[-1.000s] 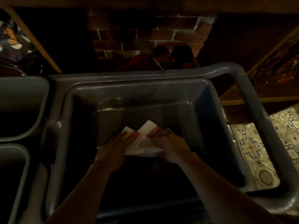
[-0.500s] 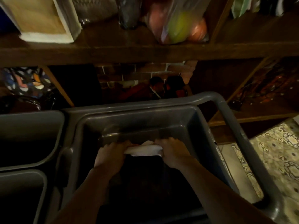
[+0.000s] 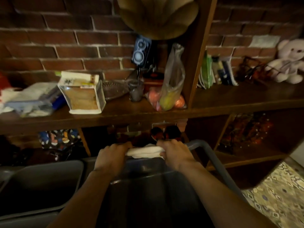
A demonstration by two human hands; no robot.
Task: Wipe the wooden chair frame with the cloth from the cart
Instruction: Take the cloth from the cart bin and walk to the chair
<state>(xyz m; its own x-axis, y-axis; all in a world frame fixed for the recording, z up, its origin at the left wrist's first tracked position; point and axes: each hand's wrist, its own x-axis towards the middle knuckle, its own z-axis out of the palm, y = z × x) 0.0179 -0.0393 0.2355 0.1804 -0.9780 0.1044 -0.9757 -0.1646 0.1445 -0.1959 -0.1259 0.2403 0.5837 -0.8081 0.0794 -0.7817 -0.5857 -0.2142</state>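
A bunched white cloth (image 3: 144,152) is stretched between my two hands above the far edge of the grey cart tub (image 3: 148,186). My left hand (image 3: 111,157) grips its left end and my right hand (image 3: 176,153) grips its right end, both fists closed. The cart's grey handle bar (image 3: 213,158) curves down to the right of my right hand. No wooden chair frame is in view.
A dark wooden shelf (image 3: 230,102) against a brick wall stands just behind the cart, holding a box (image 3: 82,94), a glass (image 3: 135,90), a bag of fruit (image 3: 171,89), books and a plush toy (image 3: 289,61). Grey bins (image 3: 41,185) sit at left; patterned floor tiles (image 3: 276,198) at lower right.
Both hands have lifted the cloth out of the tub up to its far rim, bunching it tighter. The view has tilted up, bringing the shelf and brick wall into sight.
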